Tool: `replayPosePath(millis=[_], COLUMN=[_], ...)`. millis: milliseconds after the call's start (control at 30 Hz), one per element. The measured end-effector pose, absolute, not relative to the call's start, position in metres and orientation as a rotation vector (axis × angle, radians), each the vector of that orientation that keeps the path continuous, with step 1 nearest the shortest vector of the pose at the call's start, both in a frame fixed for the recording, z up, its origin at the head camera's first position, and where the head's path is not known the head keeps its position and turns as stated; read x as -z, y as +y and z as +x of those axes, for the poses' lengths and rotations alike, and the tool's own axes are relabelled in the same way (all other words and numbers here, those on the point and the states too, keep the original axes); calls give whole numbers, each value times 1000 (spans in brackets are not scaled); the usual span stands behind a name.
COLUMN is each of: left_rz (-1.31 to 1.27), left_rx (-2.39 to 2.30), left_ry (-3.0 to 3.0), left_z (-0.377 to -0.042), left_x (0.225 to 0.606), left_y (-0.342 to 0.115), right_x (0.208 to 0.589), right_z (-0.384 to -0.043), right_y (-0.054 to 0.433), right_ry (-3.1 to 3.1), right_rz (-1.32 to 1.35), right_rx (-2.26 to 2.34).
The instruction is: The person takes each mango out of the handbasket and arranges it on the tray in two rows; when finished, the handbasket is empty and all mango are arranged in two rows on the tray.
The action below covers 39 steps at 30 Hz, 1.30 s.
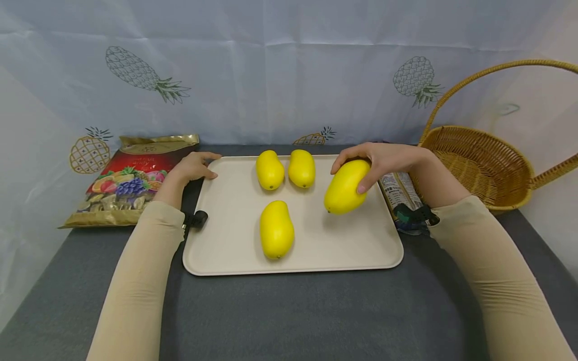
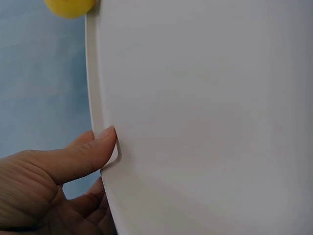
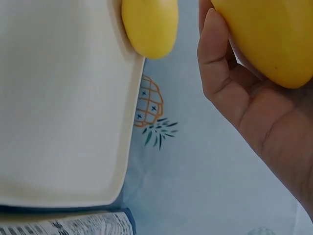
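Note:
A cream tray (image 1: pixel 235 225) lies on the dark table, bearing yellow mangoes. Two mangoes, one on the left (image 1: pixel 270 170) and one beside it (image 1: pixel 302 168), sit near the far rim, and another (image 1: pixel 276 229) lies nearer the front. My right hand (image 1: pixel 386 158) grips a mango (image 1: pixel 346 188) above the right half of the tray; the right wrist view also shows fingers curled round this mango (image 3: pixel 279 41). At the tray's far left corner, my left hand (image 2: pixel 58 171) pinches the rim, thumb on top and fingers outside it.
A red and gold candy bag (image 1: pixel 135 175) lies left of the tray. Right of it is another printed bag (image 1: pixel 398 188), partly hidden by my right arm. A wicker basket (image 1: pixel 478 160) with a tall handle stands at the back right. Behind hangs a pineapple-print cloth (image 1: pixel 280 90).

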<state>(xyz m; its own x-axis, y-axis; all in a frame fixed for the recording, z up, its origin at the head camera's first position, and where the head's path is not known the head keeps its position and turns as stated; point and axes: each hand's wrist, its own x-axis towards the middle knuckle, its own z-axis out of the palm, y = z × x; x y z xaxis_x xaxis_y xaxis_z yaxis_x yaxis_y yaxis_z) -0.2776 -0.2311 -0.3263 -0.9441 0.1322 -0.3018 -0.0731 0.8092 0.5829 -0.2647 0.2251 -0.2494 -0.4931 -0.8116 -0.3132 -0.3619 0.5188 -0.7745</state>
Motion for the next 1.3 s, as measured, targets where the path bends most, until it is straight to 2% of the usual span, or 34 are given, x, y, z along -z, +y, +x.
replayPosePath(millis=[667, 1000, 1300], left_rz=[54, 53, 44], left_rx=[-860, -865, -863], left_ry=[2684, 2680, 2682], left_z=[-278, -277, -278], left_x=[327, 326, 327], left_y=[-231, -231, -232], right_x=[276, 284, 295], right_z=[-265, -263, -262], right_y=[184, 167, 158], right_ry=[2012, 1906, 1832], right_rz=[-1065, -960, -982], right_rx=[718, 750, 754])
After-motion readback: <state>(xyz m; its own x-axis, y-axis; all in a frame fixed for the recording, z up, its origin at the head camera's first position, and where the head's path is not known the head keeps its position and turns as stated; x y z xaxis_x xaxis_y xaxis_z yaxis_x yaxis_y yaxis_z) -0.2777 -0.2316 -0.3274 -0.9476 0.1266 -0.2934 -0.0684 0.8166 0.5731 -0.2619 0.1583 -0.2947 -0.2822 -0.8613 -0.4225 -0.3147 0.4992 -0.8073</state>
